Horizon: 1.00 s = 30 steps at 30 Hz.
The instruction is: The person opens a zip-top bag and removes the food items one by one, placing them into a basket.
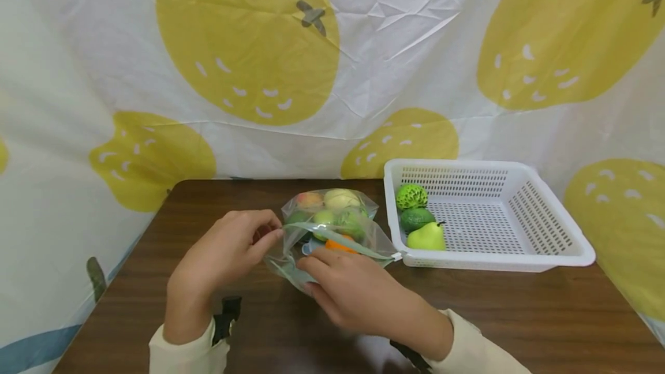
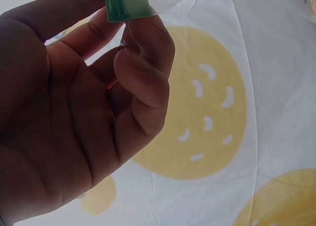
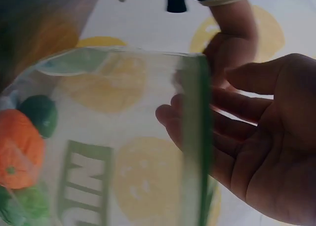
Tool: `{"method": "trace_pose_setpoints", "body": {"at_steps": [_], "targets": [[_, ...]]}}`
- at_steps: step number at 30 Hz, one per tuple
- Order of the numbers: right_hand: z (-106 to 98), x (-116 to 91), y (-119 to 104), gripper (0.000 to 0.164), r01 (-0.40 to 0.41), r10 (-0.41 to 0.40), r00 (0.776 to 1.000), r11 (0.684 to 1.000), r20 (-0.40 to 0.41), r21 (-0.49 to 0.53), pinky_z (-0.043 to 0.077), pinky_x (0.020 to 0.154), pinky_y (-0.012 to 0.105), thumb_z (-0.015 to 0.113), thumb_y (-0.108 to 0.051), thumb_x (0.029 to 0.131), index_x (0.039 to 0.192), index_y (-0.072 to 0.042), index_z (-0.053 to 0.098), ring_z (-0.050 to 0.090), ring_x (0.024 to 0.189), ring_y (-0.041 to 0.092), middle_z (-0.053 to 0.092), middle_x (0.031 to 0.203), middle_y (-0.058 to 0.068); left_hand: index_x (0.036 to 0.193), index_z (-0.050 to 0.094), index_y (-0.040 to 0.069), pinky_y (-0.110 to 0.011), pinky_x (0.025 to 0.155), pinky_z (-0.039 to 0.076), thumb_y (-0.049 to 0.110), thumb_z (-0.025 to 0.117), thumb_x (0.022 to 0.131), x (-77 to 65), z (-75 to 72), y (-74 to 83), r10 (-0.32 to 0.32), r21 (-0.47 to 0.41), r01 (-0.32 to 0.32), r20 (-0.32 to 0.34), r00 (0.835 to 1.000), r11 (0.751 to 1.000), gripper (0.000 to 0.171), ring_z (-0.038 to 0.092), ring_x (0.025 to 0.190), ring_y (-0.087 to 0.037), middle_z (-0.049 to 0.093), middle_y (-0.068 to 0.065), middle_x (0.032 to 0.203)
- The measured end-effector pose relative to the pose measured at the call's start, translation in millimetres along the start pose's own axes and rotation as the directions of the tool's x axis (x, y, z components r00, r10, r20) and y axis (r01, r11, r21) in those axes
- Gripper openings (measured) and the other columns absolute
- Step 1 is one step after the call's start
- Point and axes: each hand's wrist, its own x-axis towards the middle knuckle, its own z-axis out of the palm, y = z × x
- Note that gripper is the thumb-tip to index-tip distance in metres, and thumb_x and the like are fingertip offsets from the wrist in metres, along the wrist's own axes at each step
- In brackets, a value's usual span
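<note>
A clear zip bag (image 1: 381, 238) with green bands lies mid-table, its mouth toward me. Inside it are a red-yellow fruit (image 1: 309, 199), a pale yellow one (image 1: 341, 198), several green ones and an orange fruit (image 3: 19, 149). My left hand (image 1: 225, 250) pinches the left end of the mouth; in the left wrist view the green strip (image 2: 127, 3) sits between thumb and fingertips. At the near edge is my right hand (image 1: 358, 287), its fingers (image 3: 170, 116) fairly straight and showing through the bag's wall, the thumb apart from them. A white slider (image 1: 397, 257) sits at the mouth's right end.
Right of the bag stands a white plastic basket (image 1: 499, 260), its corner close to the slider. Along its left side lie a bumpy green fruit (image 1: 412, 196), an avocado (image 1: 417, 219) and a green pear (image 1: 427, 237). A fruit-printed cloth (image 1: 405, 85) hangs behind the dark wooden table (image 1: 519, 316).
</note>
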Motion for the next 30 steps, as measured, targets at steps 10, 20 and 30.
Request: {"method": "trace_pose_setpoints", "body": {"at_steps": [10,20,30], "targets": [[26.3,12.4,12.0,0.025,-0.13,0.131,0.988,0.991,0.081,-0.006,0.057,0.083,0.032,0.064,-0.022,0.099,0.122,-0.013,0.063,0.066,0.106,0.017,0.066,0.119,0.002,0.096,0.071,0.014,-0.028,0.065,0.049,0.017,0.066,0.098,1.5,2.0,0.6,0.004,0.016,-0.004,-0.001,1.0,1.0,0.007,0.058,0.067,-0.006,0.066,0.008,0.077],[38.3,17.4,26.3,0.043,-0.228,0.223,0.955,0.974,0.195,0.0,0.054,0.074,0.027,0.067,-0.033,0.098,0.13,-0.006,0.057,0.064,0.084,0.009,0.065,0.11,0.001,0.094,0.071,0.015,-0.028,0.065,0.048,0.017,0.066,0.098,2.3,2.6,2.5,0.009,0.019,-0.009,-0.001,1.0,1.0,0.006,0.057,0.067,-0.006,0.065,0.009,0.075],[60.0,13.2,42.8,0.045,-0.212,0.213,0.977,0.977,0.026,-0.034,0.054,0.088,0.04,0.08,-0.026,0.086,0.119,-0.008,0.054,0.066,0.101,0.025,0.064,0.105,0.007,0.092,0.07,0.017,-0.027,0.064,0.048,0.017,0.066,0.098,3.3,5.2,2.6,0.023,0.012,-0.023,0.008,1.0,1.0,0.007,0.056,0.064,-0.006,0.066,0.007,0.074]]}}
